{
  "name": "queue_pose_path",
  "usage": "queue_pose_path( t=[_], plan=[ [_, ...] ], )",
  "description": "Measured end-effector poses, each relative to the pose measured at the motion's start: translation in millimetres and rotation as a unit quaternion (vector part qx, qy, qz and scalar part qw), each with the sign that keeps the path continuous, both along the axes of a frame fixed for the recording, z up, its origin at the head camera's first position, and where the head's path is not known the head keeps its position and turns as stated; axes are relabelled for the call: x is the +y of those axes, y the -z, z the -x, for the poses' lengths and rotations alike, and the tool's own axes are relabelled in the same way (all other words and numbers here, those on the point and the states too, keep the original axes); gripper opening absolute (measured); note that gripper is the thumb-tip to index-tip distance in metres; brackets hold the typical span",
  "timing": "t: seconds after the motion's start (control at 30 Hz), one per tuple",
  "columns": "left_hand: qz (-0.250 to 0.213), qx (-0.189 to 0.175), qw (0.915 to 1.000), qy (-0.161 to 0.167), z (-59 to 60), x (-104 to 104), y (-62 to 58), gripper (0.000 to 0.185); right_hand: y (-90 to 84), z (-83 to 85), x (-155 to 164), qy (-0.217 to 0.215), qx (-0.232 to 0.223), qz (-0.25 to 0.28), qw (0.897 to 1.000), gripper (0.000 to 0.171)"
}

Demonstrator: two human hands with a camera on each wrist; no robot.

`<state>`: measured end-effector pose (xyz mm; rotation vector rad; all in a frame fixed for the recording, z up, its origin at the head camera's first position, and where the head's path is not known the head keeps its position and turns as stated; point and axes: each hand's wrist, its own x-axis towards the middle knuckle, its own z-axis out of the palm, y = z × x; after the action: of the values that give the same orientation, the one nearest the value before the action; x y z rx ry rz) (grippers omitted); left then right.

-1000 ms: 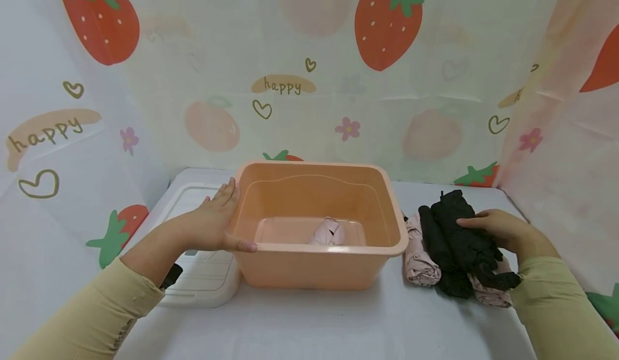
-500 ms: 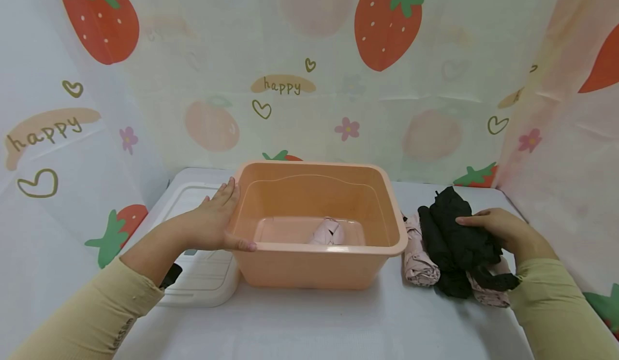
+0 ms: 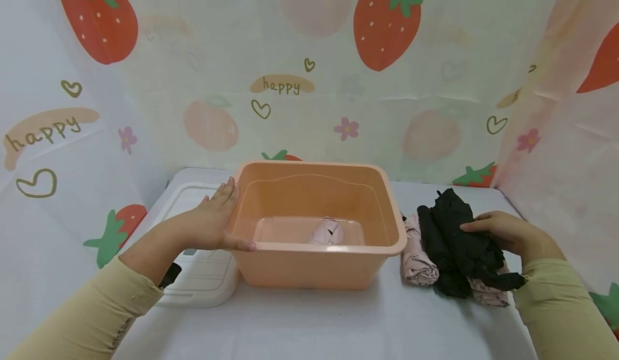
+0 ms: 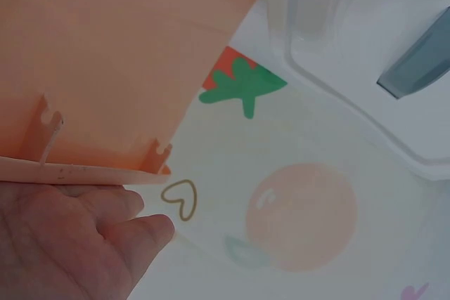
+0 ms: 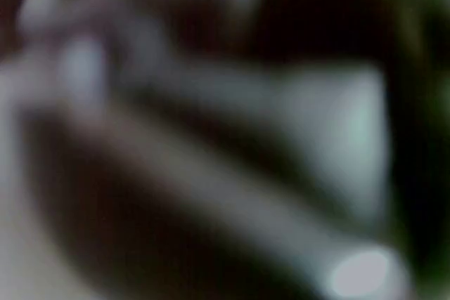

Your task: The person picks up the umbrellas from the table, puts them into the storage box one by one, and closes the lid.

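Head view: L hand (image 3: 213, 223) flat vs peach tub (image 3: 338, 274) rim; R hand (image 3: 503, 234) grips black cloth roll (image 3: 459, 242), frame right. R wrist view: blur only.

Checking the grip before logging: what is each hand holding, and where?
Right hand grips the black garment mid-roll; left hand rests against the tub's side.

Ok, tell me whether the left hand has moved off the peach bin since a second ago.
No. The left hand lies in the same spot against the left rim of the peach bin, thumb along the front edge.
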<state>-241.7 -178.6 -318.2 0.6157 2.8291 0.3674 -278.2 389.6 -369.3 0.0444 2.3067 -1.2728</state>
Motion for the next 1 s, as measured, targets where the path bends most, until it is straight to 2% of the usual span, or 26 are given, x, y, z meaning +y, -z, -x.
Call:
queue_pose_path(
  t=[0.27, 0.4, 0.6, 0.8, 1.0],
  plan=[
    [-0.001, -0.003, 1.0, -0.005, 0.8, -1, 1.9, 0.136, -2.1, -1.3, -5, 0.021, 0.04, -0.036, 0.998, 0.065],
    [0.002, 0.0, 1.0, -0.006, 0.9, 0, 1.8, 0.135, -8.9, 2.6, -5, 0.03, 0.068, -0.049, 0.996, 0.063],
    [0.001, 0.001, 1.0, -0.004, 0.3, 1, 0.1, 0.137, -29.2, 8.6, -13, 0.046, 0.1, -0.046, 0.993, 0.074],
    [0.0, 0.002, 1.0, -0.001, 0.9, 0, 0.7, 0.136, -53.1, 11.1, -28, 0.058, 0.111, -0.027, 0.992, 0.088],
    [0.012, 0.009, 0.9999, -0.002, 1.5, 0, 0.8, 0.137, -80.8, 13.5, -51, 0.043, 0.14, -0.034, 0.989, 0.085]
  ],
)
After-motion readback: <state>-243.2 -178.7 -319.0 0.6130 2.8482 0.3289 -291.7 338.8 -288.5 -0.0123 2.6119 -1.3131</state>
